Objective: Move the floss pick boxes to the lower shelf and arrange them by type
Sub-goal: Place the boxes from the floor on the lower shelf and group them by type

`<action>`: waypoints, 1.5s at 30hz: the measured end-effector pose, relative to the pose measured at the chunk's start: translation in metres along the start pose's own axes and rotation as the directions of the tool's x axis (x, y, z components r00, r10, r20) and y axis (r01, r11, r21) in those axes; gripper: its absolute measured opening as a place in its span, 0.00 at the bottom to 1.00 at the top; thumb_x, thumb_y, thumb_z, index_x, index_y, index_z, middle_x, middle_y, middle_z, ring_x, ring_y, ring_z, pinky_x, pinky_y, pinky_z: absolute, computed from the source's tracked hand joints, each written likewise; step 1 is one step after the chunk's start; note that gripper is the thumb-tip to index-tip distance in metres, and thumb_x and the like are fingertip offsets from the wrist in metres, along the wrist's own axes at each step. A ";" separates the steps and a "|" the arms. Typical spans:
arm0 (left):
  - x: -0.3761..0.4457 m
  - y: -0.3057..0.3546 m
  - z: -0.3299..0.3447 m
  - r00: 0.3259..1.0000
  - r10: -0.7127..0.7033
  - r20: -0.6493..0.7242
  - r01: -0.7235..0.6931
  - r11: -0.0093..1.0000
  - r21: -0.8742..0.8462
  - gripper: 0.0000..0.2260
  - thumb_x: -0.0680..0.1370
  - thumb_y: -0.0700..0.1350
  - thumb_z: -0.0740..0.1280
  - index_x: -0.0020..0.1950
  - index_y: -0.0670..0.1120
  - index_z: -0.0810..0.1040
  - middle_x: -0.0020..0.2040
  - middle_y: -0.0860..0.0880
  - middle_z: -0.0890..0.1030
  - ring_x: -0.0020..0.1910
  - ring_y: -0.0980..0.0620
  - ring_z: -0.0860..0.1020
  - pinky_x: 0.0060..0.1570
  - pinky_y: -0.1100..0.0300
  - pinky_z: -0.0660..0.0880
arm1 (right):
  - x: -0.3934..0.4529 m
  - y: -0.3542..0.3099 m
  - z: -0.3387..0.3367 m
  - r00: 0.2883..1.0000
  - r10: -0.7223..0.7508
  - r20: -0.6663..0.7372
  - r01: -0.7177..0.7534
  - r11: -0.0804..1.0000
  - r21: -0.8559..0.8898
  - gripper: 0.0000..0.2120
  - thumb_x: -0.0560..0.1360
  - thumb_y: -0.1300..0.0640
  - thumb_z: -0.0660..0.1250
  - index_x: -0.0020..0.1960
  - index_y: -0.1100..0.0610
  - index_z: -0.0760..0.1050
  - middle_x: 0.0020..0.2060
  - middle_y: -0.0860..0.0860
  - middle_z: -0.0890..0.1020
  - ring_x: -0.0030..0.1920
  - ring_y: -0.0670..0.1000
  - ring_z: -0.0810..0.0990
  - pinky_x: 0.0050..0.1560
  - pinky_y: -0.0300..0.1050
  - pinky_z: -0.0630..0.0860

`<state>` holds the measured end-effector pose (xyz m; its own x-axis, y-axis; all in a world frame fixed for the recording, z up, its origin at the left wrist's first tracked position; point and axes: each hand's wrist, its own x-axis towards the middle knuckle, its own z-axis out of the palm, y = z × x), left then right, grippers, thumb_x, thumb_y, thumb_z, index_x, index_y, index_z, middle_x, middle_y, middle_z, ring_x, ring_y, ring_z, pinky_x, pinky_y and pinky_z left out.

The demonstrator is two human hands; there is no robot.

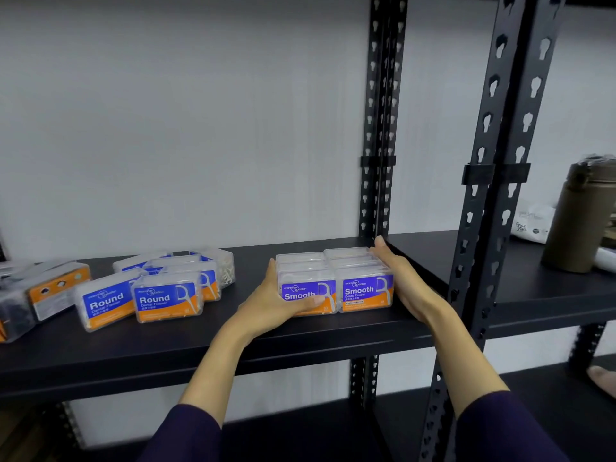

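Progress appears to be past the halfway mark, though this is only judged from how the boxes lie. Two rows of Smooth boxes (335, 281) are set side by side on the black shelf (200, 348), squared against each other near the rear upright (378, 128). The block is pressed between both hands: the left hand (278, 300) is laid flat on its side at nine o'clock with the thumb across the front label, and the right hand (400, 278) is laid open along its side at three o'clock. Neither hand is closed around a box; both are flattened against the group. At nine o'clock from this block, well apart, the Round boxes (156, 288) are left loosely scattered and skewed. Further toward nine o'clock, dark-filled boxes (36, 295) lie tilted. These two groups are yet to be straightened.
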<state>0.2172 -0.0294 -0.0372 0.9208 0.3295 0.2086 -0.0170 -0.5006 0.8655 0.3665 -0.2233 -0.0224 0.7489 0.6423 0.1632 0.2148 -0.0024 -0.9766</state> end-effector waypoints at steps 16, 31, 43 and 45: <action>-0.002 -0.002 -0.002 0.999 -0.051 -0.007 0.052 0.990 0.128 0.45 0.60 0.70 0.74 0.72 0.61 0.60 0.61 0.65 0.76 0.59 0.62 0.77 0.61 0.52 0.75 | -0.005 0.004 -0.003 0.999 -0.038 0.020 0.041 0.983 -0.178 0.39 0.69 0.56 0.75 0.75 0.56 0.59 0.61 0.50 0.77 0.49 0.42 0.80 0.41 0.31 0.77; 0.015 0.067 -0.007 0.990 0.126 0.062 -0.136 0.753 0.643 0.46 0.68 0.69 0.67 0.79 0.54 0.52 0.79 0.54 0.51 0.78 0.53 0.48 0.75 0.48 0.48 | -0.005 0.005 -0.004 0.998 -0.046 0.041 0.052 0.989 -0.137 0.37 0.69 0.60 0.74 0.74 0.54 0.60 0.51 0.43 0.78 0.48 0.42 0.81 0.42 0.30 0.78; 0.050 0.075 0.004 0.960 -0.107 0.261 -0.089 0.764 0.639 0.41 0.68 0.64 0.72 0.75 0.48 0.61 0.71 0.50 0.71 0.58 0.52 0.77 0.53 0.59 0.77 | -0.002 0.007 -0.007 0.996 -0.059 0.071 0.066 0.991 -0.113 0.24 0.69 0.56 0.74 0.60 0.50 0.66 0.52 0.46 0.80 0.49 0.45 0.82 0.44 0.33 0.78; 0.044 0.076 0.000 0.973 -0.067 0.221 -0.104 0.728 0.678 0.51 0.63 0.70 0.69 0.78 0.51 0.52 0.77 0.50 0.60 0.72 0.49 0.67 0.69 0.47 0.66 | -0.002 0.009 -0.007 0.996 -0.058 0.068 0.067 0.988 -0.136 0.30 0.68 0.55 0.74 0.66 0.52 0.65 0.55 0.47 0.79 0.50 0.44 0.81 0.46 0.33 0.78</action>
<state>0.2562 -0.0532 0.0377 0.9832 0.1773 0.0440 0.1562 -0.9410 0.3001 0.3712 -0.2294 -0.0300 0.6911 0.6917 0.2098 0.3476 -0.0636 -0.9355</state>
